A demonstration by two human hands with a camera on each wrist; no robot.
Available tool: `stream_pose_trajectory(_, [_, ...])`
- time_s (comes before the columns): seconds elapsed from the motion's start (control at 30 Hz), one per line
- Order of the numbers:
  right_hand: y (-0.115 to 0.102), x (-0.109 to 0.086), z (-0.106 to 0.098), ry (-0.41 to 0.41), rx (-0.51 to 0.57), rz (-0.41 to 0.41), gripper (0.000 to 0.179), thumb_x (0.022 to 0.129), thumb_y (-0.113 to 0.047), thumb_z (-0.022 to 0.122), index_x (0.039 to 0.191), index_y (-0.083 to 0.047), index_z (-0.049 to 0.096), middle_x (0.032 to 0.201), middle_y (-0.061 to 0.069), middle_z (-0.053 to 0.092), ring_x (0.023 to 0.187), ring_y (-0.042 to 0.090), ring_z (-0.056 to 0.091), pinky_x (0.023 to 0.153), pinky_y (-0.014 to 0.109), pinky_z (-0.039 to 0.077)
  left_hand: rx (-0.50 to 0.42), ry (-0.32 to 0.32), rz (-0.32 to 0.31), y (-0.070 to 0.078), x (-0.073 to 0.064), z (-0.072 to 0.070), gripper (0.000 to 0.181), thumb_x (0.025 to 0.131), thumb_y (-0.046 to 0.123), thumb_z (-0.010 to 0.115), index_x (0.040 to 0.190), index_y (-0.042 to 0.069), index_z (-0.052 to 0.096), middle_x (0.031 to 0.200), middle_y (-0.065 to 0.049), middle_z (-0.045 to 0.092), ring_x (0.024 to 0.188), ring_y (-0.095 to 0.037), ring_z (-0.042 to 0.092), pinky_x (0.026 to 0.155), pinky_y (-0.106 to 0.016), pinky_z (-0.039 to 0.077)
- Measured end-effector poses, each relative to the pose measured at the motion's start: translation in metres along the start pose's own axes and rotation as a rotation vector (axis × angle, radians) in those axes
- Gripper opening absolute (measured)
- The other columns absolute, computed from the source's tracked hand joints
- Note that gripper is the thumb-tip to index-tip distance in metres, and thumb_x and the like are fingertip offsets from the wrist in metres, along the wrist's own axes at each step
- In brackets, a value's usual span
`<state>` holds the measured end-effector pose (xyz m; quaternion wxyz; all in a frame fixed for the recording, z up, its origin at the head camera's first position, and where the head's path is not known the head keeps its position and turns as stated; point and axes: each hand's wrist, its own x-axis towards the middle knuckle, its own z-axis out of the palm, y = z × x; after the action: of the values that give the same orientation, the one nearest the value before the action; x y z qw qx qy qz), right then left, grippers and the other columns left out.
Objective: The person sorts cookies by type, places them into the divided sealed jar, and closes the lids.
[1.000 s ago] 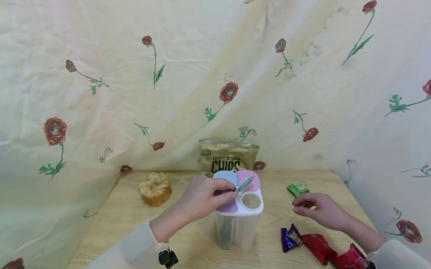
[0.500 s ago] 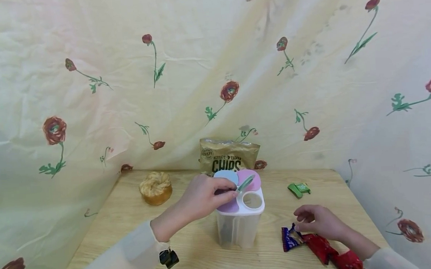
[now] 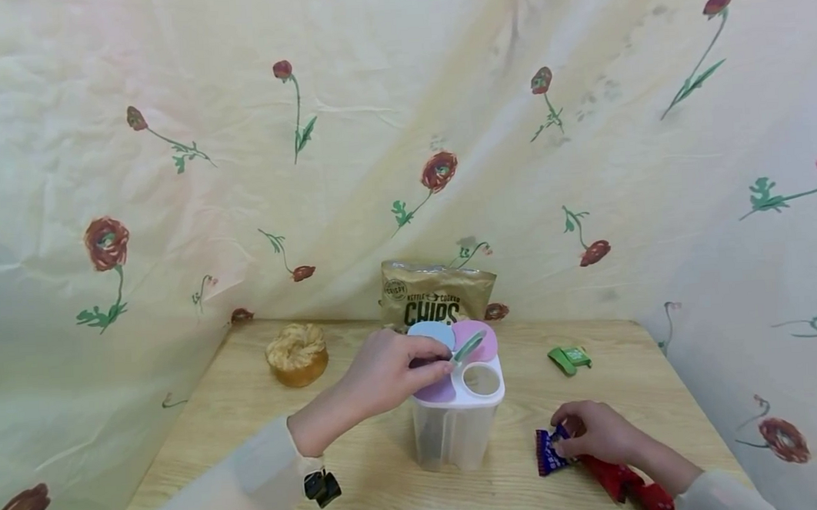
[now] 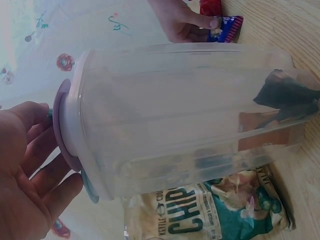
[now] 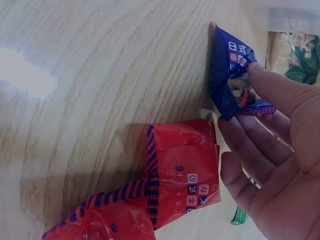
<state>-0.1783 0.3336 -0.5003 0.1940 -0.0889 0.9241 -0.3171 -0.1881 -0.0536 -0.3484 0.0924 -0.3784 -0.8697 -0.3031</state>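
Note:
My left hand (image 3: 394, 370) lies over the top of a clear plastic storage container (image 3: 454, 437) and pinches a pale green round lid (image 3: 469, 346). Blue (image 3: 431, 333) and pink (image 3: 478, 337) lids cover other openings; the front right opening (image 3: 482, 379) is uncovered. In the left wrist view, dark and orange-brown packets (image 4: 287, 91) show through the container's wall near its bottom. At the right, my right hand (image 3: 594, 432) pinches a blue snack packet (image 5: 231, 75) between thumb and fingers, close over the table. Two red snack packets (image 5: 185, 172) lie beside that hand.
A gold bag of chips (image 3: 438, 290) stands behind the container. A round bread (image 3: 297, 355) sits at the back left of the wooden table (image 3: 364, 473). Green packets (image 3: 569, 359) lie at the back right. A flowered cloth (image 3: 347, 150) hangs around the table.
My right hand has moved from beside the green packets toward the front and now grips the blue snack packet. My left hand stays on the container, still holding the green lid.

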Motion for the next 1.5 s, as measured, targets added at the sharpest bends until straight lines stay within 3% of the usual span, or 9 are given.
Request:
stream_pose_trajectory(0.23, [0.000,-0.001,0.000,0.007,-0.017,-0.008,0.036,0.086,-0.026,0.083,0.115,-0.009,0.070,0.088,0.001,0.063,0.081,0.018,0.056,0.065,0.026,0.044,-0.001,-0.002,-0.001,0.001,0.000,0.000,0.017,0.095,0.033,0.073,0.106,0.023,0.081,0.096,0.015,0.078,0.080,0.002,0.068,0.071,-0.020,0.051])
stream_pose_trajectory(0.43, [-0.014,-0.008,-0.010,0.061,0.088,-0.119,0.046,0.087,-0.024,0.082,0.121,0.001,0.065,0.100,0.007,0.066,0.091,0.020,0.064,0.070,0.028,0.056,-0.011,-0.003,-0.009,0.001,0.000,0.001,0.017,0.095,0.033,0.073,0.106,0.023,0.081,0.095,0.015,0.078,0.079,0.002,0.068,0.069,-0.020,0.051])
stream_pose_trajectory(0.6, [-0.043,-0.018,-0.030,0.163,0.173,-0.169,0.049,0.089,-0.023,0.081,0.125,0.004,0.063,0.106,0.012,0.069,0.091,0.021,0.069,0.071,0.028,0.059,-0.020,-0.002,-0.017,0.001,0.000,0.001,0.016,0.095,0.034,0.073,0.105,0.023,0.081,0.094,0.016,0.078,0.079,0.003,0.067,0.069,-0.019,0.050])
stream_pose_trajectory(0.97, [-0.124,-0.050,-0.071,0.471,0.138,-0.341,0.035,0.090,-0.024,0.081,0.121,-0.014,0.069,0.106,0.006,0.074,0.085,0.013,0.072,0.069,0.030,0.060,-0.048,0.007,-0.019,0.001,0.000,0.001,0.014,0.094,0.031,0.074,0.102,0.023,0.082,0.090,0.015,0.077,0.073,0.003,0.063,0.064,-0.018,0.049])
stream_pose_trajectory(1.2, [-0.168,-0.058,-0.066,0.518,0.167,-0.443,0.026,0.088,-0.016,0.083,0.110,-0.014,0.071,0.102,0.003,0.073,0.082,0.013,0.068,0.065,0.028,0.057,-0.057,-0.009,-0.029,0.002,0.000,-0.001,0.016,0.095,0.030,0.074,0.104,0.020,0.082,0.093,0.012,0.079,0.079,0.001,0.067,0.067,-0.018,0.051])
stream_pose_trajectory(1.37, [-0.178,-0.047,-0.053,0.523,0.153,-0.564,0.021,0.086,-0.011,0.083,0.102,-0.021,0.075,0.104,-0.005,0.074,0.085,0.011,0.065,0.072,0.026,0.054,-0.066,-0.011,-0.024,0.002,0.001,-0.001,0.016,0.096,0.029,0.072,0.104,0.019,0.082,0.096,0.010,0.079,0.083,-0.002,0.070,0.069,-0.019,0.052])
stream_pose_trajectory(1.5, [-0.179,-0.037,-0.043,0.542,0.060,-0.641,0.026,0.082,-0.014,0.088,0.098,-0.030,0.075,0.103,-0.014,0.072,0.089,0.007,0.065,0.073,0.025,0.052,-0.059,0.001,-0.016,0.003,0.001,0.000,0.015,0.095,0.028,0.072,0.103,0.020,0.082,0.095,0.010,0.079,0.082,-0.003,0.071,0.068,-0.019,0.052])
